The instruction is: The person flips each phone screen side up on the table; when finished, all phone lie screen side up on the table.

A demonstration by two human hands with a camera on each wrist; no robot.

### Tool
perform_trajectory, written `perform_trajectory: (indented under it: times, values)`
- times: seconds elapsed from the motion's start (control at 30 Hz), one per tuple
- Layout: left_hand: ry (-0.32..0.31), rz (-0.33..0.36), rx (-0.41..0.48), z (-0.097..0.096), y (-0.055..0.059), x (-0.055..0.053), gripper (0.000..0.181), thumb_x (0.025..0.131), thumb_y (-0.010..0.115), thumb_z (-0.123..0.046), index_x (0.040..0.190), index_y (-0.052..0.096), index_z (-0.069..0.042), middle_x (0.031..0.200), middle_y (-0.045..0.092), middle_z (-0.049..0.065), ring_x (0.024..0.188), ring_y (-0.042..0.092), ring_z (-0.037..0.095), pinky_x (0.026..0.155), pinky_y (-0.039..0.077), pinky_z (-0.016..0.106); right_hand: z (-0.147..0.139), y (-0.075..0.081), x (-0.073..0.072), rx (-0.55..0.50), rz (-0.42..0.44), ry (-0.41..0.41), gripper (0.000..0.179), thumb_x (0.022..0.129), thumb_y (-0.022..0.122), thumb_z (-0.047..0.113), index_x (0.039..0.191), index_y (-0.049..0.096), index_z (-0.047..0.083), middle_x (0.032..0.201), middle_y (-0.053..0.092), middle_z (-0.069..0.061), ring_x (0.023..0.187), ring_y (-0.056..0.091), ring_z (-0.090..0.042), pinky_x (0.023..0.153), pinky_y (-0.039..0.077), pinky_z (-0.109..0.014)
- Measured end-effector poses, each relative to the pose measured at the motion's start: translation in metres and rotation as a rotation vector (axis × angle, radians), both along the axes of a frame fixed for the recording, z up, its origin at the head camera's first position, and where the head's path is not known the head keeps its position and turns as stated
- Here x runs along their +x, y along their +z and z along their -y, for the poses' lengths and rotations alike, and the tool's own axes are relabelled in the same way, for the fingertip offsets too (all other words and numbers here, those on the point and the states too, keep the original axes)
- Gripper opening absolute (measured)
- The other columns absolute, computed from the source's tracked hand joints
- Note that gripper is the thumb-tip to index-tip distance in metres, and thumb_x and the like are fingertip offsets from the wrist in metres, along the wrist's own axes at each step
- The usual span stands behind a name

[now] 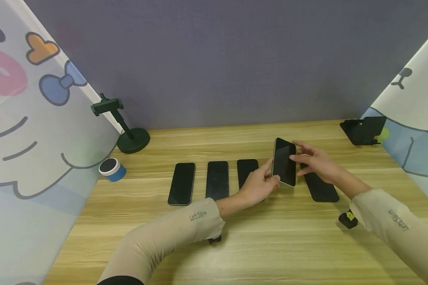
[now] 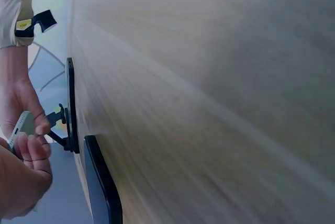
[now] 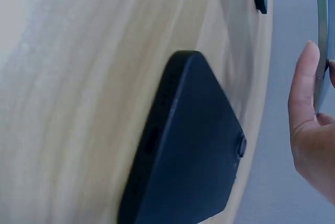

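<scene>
Both hands hold one smartphone [image 1: 284,161], tilted up off the table with its dark screen toward the head camera. My left hand [image 1: 259,185] grips its lower left edge, thumb at the lower corner. From the other side my right hand [image 1: 316,163] pinches it, its thumb over the screen and a finger by the upper right edge. The left wrist view shows the phone's pale edge [image 2: 22,129] between the two hands. Just below the right hand, a black phone [image 1: 321,186] lies on the table; its back and camera bump face up in the right wrist view.
Left of the hands lie several dark phones in a row: one phone [image 1: 182,184], another phone [image 1: 217,180] and a third phone [image 1: 247,170] partly covered by the left hand. A green phone stand [image 1: 132,140], a blue jar [image 1: 116,173] and a black folding stand [image 1: 364,131] stand farther out.
</scene>
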State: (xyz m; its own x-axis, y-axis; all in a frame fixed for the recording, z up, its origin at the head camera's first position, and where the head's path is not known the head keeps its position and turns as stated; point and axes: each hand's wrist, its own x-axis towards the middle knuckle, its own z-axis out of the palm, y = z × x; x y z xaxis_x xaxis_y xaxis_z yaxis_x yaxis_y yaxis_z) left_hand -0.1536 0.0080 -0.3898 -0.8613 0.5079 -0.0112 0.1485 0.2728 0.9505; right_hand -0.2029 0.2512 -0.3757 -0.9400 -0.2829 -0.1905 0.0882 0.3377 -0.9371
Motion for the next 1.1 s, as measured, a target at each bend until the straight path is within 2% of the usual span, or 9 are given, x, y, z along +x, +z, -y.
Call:
perform_trajectory:
  times: [0.13, 0.27, 0.37, 0.47, 0.57, 0.83, 1.1]
  values:
    - [-0.039, -0.091, 0.006, 0.003, -0.002, -0.001, 0.068, 0.105, 0.053, -0.029, 0.162, 0.017, -0.024, 0.086, 0.06, 0.001, 0.057, 0.047, 0.006, 0.062, 0.043, 0.019, -0.001, 0.006, 0.001, -0.026, -0.051, -0.022, 0.077, 0.102, 0.06, 0.023, 0.163, 0.014, 0.011, 0.124, 0.038, -0.009, 0.09, 0.062, -0.008, 0.068, 0.06, -0.035]
    - [-0.073, -0.133, 0.0, 0.005, -0.003, -0.004, 0.071, 0.104, 0.055, -0.03, 0.162, 0.014, -0.025, 0.092, 0.059, -0.003, 0.068, 0.054, 0.004, 0.067, 0.047, 0.017, -0.003, 0.011, 0.003, -0.046, -0.096, -0.034, 0.073, 0.101, 0.062, 0.019, 0.162, 0.021, 0.015, 0.122, 0.04, -0.007, 0.084, 0.064, -0.014, 0.065, 0.06, -0.034]
    - [-0.109, -0.119, -0.022, 0.007, -0.002, -0.006, 0.076, 0.103, 0.057, -0.032, 0.162, 0.009, -0.027, 0.094, 0.059, -0.003, 0.071, 0.058, 0.007, 0.065, 0.048, 0.018, -0.004, 0.014, 0.005, -0.043, -0.106, -0.03, 0.07, 0.101, 0.063, 0.017, 0.161, 0.026, 0.014, 0.124, 0.041, -0.006, 0.085, 0.065, -0.012, 0.064, 0.06, -0.035]
    - [-0.146, -0.1, -0.066, 0.009, 0.0, -0.008, 0.082, 0.102, 0.06, -0.033, 0.162, 0.005, -0.028, 0.09, 0.059, -0.003, 0.065, 0.056, 0.008, 0.06, 0.046, 0.02, -0.006, 0.016, 0.007, -0.023, -0.1, -0.017, 0.069, 0.1, 0.063, 0.018, 0.159, 0.029, 0.011, 0.127, 0.04, -0.008, 0.088, 0.066, -0.008, 0.065, 0.06, -0.035]
    - [-0.172, -0.098, -0.123, 0.009, 0.001, -0.01, 0.088, 0.1, 0.063, -0.034, 0.162, 0.002, -0.025, 0.083, 0.058, -0.003, 0.055, 0.05, 0.008, 0.056, 0.044, 0.02, -0.007, 0.018, 0.009, 0.009, -0.082, -0.002, 0.069, 0.1, 0.064, 0.019, 0.159, 0.029, 0.009, 0.131, 0.038, -0.011, 0.09, 0.067, -0.006, 0.066, 0.06, -0.037]
    - [-0.214, -0.108, -0.243, 0.01, 0.004, -0.013, 0.097, 0.096, 0.068, -0.037, 0.162, 0.0, -0.016, 0.078, 0.059, -0.005, 0.054, 0.05, 0.007, 0.058, 0.044, 0.018, -0.009, 0.018, 0.008, 0.096, -0.051, 0.057, 0.072, 0.099, 0.065, 0.022, 0.159, 0.028, 0.007, 0.138, 0.037, -0.019, 0.092, 0.065, -0.005, 0.068, 0.06, -0.039]
    - [-0.232, -0.061, -0.343, 0.008, 0.007, -0.014, 0.098, 0.095, 0.069, -0.039, 0.161, 0.002, -0.012, 0.081, 0.072, 0.008, 0.047, 0.048, 0.007, 0.052, 0.042, 0.019, -0.008, 0.014, 0.006, 0.137, 0.011, 0.095, 0.075, 0.098, 0.067, 0.024, 0.159, 0.027, 0.008, 0.142, 0.034, -0.022, 0.095, 0.062, -0.005, 0.069, 0.06, -0.038]
